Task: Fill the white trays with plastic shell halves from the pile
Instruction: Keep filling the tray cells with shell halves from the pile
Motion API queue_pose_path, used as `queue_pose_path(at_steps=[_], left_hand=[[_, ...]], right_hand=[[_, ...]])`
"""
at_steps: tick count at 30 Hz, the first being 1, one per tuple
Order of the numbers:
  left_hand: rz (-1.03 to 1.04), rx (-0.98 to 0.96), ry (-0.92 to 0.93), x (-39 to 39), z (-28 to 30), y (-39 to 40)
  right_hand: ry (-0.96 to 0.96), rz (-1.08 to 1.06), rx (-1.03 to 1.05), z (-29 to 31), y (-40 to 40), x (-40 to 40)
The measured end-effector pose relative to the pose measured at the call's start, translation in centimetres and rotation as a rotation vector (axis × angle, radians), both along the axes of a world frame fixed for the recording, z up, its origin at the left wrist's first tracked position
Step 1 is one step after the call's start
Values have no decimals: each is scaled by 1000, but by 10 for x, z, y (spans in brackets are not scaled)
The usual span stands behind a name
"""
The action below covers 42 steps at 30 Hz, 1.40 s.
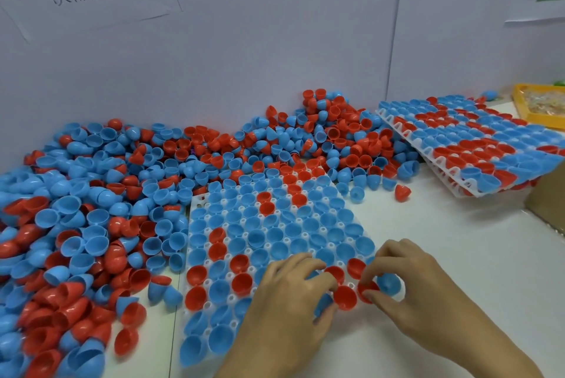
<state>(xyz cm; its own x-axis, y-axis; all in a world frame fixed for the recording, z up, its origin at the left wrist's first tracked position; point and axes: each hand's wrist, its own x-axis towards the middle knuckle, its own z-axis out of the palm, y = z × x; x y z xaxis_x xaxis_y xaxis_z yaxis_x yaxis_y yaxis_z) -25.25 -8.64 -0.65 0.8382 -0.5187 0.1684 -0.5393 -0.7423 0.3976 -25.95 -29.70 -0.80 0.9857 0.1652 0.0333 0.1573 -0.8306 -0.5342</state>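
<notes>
A white tray lies in front of me, nearly all its cups holding blue and red shell halves. A big pile of loose shell halves spreads along the left and back. My left hand rests over the tray's near right part, its fingertips on a red shell half. My right hand pinches another red shell half between thumb and forefinger at the tray's right edge, beside a blue half.
Stacked filled white trays sit tilted at the back right on a cardboard box. A yellow bin stands at the far right. White partition walls with paper signs close off the back. Bare white table lies right of the tray.
</notes>
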Motion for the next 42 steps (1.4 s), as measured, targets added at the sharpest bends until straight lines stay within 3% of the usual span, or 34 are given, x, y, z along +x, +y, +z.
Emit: queue_pose_path(at_steps=[4,10,16,22,26,30,39,42], left_hand=[[26,-16,0,1,1,3],[196,-125,17,8,15,38],[447,-177,-15,36,39,108],[428,-143,27,52,53,128],[367,-154,19,54,52,117],[401,-286,-23,46,47,106],[706,-554,-172,20,2,115],[805,-635,-147,21,-7,130]], right_hand=[[-47,-12,49,4,-2,0],[-282,-173,241,2,-27,22],[-74,-303,378,-36,-50,90],[-268,-237,430,-38,-30,150],[-263,-173,313,-51,-18,167],[-340,-204,210,-59,-20,168],[-369,-301,349,-41,-21,154],[-361,-328,396,-28,-22,146]])
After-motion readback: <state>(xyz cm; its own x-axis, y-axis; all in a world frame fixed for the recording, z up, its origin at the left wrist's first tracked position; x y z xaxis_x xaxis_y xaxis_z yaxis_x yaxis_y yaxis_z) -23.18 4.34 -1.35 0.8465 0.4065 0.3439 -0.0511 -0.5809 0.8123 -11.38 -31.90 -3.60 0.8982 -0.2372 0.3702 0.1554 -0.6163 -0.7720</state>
